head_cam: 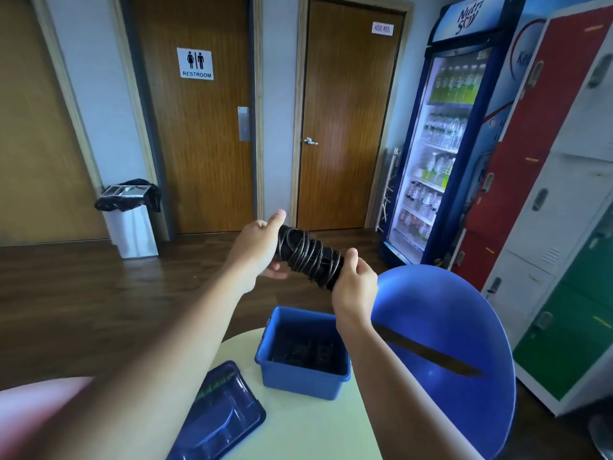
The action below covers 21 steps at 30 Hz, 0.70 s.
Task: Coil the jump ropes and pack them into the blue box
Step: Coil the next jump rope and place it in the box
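While the black jump rope bundle [310, 257], thin cord wound round its handles, is held in the air above the open blue plastic box [298, 381] on the pale round counter [315, 429], the loose outer turns could slide off and spring undone if either grip slackens. In the head view, the left hand [257, 249] wraps the upper end, thumb sticking up. The right hand [353, 288] curls its fingers [351, 257] tightly round the lower end.
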### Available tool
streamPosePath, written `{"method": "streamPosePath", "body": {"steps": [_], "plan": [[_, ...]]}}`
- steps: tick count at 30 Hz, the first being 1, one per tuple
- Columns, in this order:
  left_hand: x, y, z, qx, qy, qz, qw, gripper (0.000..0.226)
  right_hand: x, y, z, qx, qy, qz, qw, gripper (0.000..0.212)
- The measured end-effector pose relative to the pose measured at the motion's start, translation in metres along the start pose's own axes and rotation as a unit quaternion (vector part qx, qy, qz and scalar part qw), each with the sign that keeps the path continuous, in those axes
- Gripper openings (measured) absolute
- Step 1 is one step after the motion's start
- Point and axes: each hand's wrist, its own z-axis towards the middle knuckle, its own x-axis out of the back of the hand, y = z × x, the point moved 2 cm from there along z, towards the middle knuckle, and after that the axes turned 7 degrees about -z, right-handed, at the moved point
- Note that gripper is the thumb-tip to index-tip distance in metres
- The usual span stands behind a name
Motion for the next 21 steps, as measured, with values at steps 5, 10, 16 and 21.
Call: {"method": "streamPosePath", "body": {"steps": [5,10,16,21], "plan": [[0.009,-0.012,0.000,-0.048,-0.024,0.046,0.997,0.046,-0.007,0.008,-0.012,0.026,0.014,-0.052,0.998,0.049],[0.016,-0.033,0.003,-0.113,-0.020,0.095,0.989,0.054,-0.011,0.019,-0.013,0.000,0.004,-0.072,0.997,0.048],[0.012,-0.064,0.010,-0.163,0.021,0.091,0.982,0.050,-0.010,0.025,-0.006,-0.003,-0.019,-0.107,0.994,0.045],[-0.001,-0.085,0.027,-0.133,0.023,0.109,0.985,0.049,-0.012,0.036,0.012,0.021,-0.029,-0.154,0.987,0.044]]}}
